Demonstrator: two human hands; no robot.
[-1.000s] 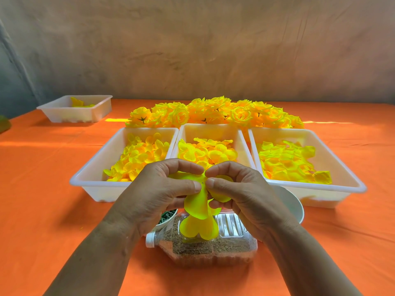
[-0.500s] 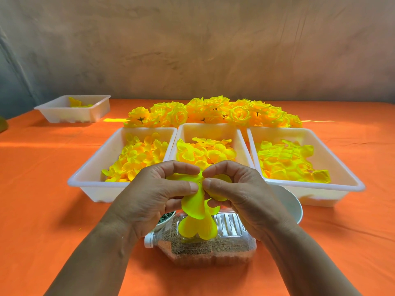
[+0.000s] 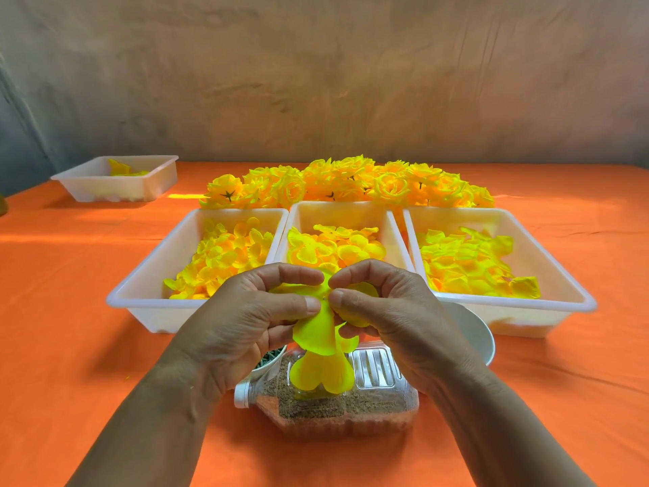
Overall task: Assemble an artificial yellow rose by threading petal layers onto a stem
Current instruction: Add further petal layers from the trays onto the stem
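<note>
My left hand (image 3: pixel 246 321) and my right hand (image 3: pixel 393 311) meet in front of me and together pinch a yellow petal layer (image 3: pixel 318 328) between thumbs and forefingers. Its lobes droop down between my hands. Below it a second yellow petal piece (image 3: pixel 325 376) stands over a clear plastic bottle (image 3: pixel 351 405) lying on its side, part filled with brown grains. No stem shows; my fingers hide the petal's middle.
Three white trays of loose yellow petals sit behind my hands: left (image 3: pixel 140 293), middle (image 3: pixel 337 210), right (image 3: pixel 569 293). A row of finished yellow roses (image 3: pixel 347 184) lies beyond. A fourth tray (image 3: pixel 87 188) is far left. A small bowl of green pieces (image 3: pixel 270 360) and a white bowl (image 3: pixel 474 332) flank the bottle.
Both hands keep pinching the petal layer in the same place; the fingertips have shifted slightly on it.
</note>
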